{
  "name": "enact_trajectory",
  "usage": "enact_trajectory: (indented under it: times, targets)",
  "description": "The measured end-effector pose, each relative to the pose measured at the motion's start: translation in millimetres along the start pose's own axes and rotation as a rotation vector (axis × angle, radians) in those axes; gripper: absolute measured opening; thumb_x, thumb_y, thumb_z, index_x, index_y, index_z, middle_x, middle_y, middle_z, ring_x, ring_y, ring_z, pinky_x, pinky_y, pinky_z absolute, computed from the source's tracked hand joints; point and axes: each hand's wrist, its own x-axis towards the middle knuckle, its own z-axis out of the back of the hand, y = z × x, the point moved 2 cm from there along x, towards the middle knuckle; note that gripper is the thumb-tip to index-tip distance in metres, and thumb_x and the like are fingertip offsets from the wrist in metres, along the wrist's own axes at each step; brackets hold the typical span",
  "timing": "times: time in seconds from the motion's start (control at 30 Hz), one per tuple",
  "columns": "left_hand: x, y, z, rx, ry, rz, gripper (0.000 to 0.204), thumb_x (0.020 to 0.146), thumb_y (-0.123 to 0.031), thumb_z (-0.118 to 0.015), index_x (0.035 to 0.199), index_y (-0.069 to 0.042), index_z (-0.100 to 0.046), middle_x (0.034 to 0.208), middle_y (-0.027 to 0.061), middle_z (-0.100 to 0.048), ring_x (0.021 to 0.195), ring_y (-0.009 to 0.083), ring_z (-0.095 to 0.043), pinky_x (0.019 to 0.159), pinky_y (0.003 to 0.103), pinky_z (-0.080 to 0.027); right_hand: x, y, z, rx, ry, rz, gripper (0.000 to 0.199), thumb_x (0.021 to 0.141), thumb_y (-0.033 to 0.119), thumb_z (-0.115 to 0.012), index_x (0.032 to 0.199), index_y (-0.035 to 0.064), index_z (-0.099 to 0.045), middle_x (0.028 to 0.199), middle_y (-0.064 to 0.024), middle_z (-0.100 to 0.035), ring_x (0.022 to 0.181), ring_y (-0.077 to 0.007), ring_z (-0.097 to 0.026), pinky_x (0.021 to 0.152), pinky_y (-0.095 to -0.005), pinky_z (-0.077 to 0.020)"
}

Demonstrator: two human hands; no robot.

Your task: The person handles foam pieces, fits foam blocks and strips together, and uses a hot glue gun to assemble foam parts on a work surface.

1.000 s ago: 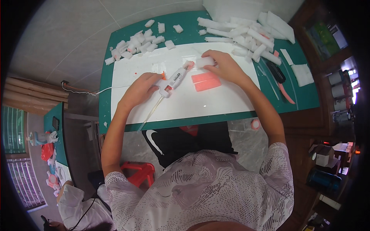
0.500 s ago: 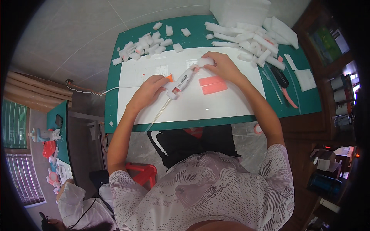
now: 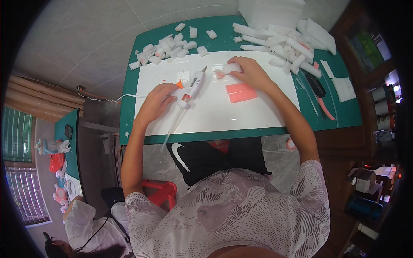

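Observation:
My left hand (image 3: 157,102) is closed round the handle side of a white hot glue gun (image 3: 195,84), with an orange part showing by my fingertips. A clear glue stick (image 3: 173,124) sticks out of the gun's back toward the table's front edge. The gun's tip points away from me, a little apart from the foam. My right hand (image 3: 249,72) pinches a small white foam block (image 3: 232,67); a ragged pinkish bit (image 3: 219,74) is at its left end. Two flat pink foam strips (image 3: 241,93) lie side by side just below that hand.
A white board (image 3: 206,118) covers the middle of the green table (image 3: 142,34). Small foam pieces (image 3: 165,47) are heaped at the back left, longer foam strips (image 3: 279,41) at the back right. A black-handled cutter (image 3: 315,86) lies right. A white cord (image 3: 129,95) runs left.
My left hand has drawn the glue gun left, so its tip has come away from the foam's ragged end. My right hand still holds the foam block in nearly the same place.

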Motion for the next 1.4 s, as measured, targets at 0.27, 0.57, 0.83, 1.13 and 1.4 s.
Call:
enact_trajectory:
  times: [0.27, 0.57, 0.83, 1.13, 1.4]
  targets:
    - [-33.6, 31.3, 71.8, -0.329, -0.373, 0.201, 0.040, 0.089, 0.002, -0.065, 0.128, 0.001, -0.057, 0.125, 0.0128, -0.062, 0.115, 0.0203, -0.061, 0.093, 0.034, -0.051, -0.5, 1.7, -2.1, -0.038, -0.032, 0.048, 0.034, 0.087, 0.014, -0.067, 0.119, 0.0036, -0.064, 0.122, -0.0135, -0.065, 0.098, -0.0291, -0.064, 0.088, -0.0347, -0.0518]
    - [-47.4, 29.1, 33.3, -0.504, -0.172, 0.249, 0.037, 0.097, -0.009, -0.059, 0.133, -0.001, -0.053, 0.123, 0.0095, -0.063, 0.115, 0.0190, -0.060, 0.091, 0.031, -0.050, 8.2, -3.9, 7.0, 0.416, 0.035, -0.170, 0.025, 0.085, 0.012, -0.054, 0.107, 0.0037, -0.065, 0.108, -0.0124, -0.066, 0.097, -0.0235, -0.061, 0.086, -0.0339, -0.0495]
    - [-45.8, 21.2, -1.0, -1.155, -0.154, 0.415, 0.044, 0.106, -0.021, -0.043, 0.141, 0.004, -0.037, 0.124, 0.0239, -0.060, 0.109, 0.0335, -0.066, 0.088, 0.046, -0.058, 37.0, -13.5, -9.3, -0.030, 0.193, 0.056, 0.025, 0.085, 0.026, -0.061, 0.097, 0.0048, -0.068, 0.101, -0.0156, -0.067, 0.092, -0.0288, -0.062, 0.081, -0.0378, -0.0491]
    - [-52.2, 21.7, -5.7, -1.262, -0.165, 0.399, 0.045, 0.105, -0.021, -0.043, 0.143, 0.004, -0.035, 0.126, 0.0266, -0.059, 0.110, 0.0359, -0.065, 0.088, 0.049, -0.058, 47.4, 17.7, -18.1, -0.090, 0.379, 0.116, 0.039, 0.084, 0.036, -0.069, 0.112, 0.0089, -0.069, 0.102, -0.0130, -0.068, 0.091, -0.0272, -0.061, 0.084, -0.0360, -0.0483]
    - [-56.0, 29.6, -13.1, -1.363, -0.145, 0.357, 0.049, 0.104, -0.020, -0.045, 0.146, 0.001, -0.030, 0.129, 0.0277, -0.056, 0.113, 0.0382, -0.064, 0.089, 0.052, -0.058, 79.4, -26.1, -11.0, -0.198, 0.026, 0.052, 0.044, 0.085, 0.043, -0.070, 0.106, 0.0047, -0.069, 0.101, -0.0156, -0.068, 0.096, -0.0291, -0.062, 0.084, -0.0378, -0.0485]
